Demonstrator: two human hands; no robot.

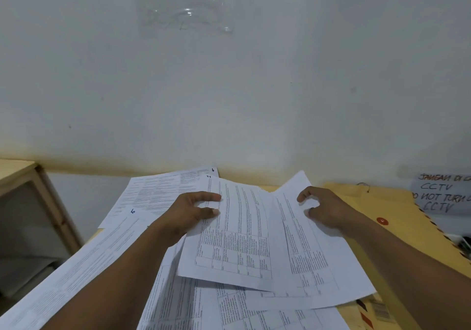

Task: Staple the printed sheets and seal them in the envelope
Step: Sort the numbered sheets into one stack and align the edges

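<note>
Several printed sheets covered in tables lie spread over the desk. My left hand (188,215) pinches the left edge of one sheet (237,235) marked with a handwritten number at its top corner. My right hand (326,208) grips the upper edge of a second sheet (313,258) that overlaps the first on its right. Both held sheets are lifted slightly above the others. A large yellow-brown envelope (397,217) with a red string-tie disc lies flat at the right, partly under the papers. No stapler is visible.
More loose sheets (158,192) lie at the back left and along the front. A white wall stands close behind the desk, with a handwritten CCTV notice (443,194) at the right. A pale wooden shelf unit (28,202) stands left of the desk.
</note>
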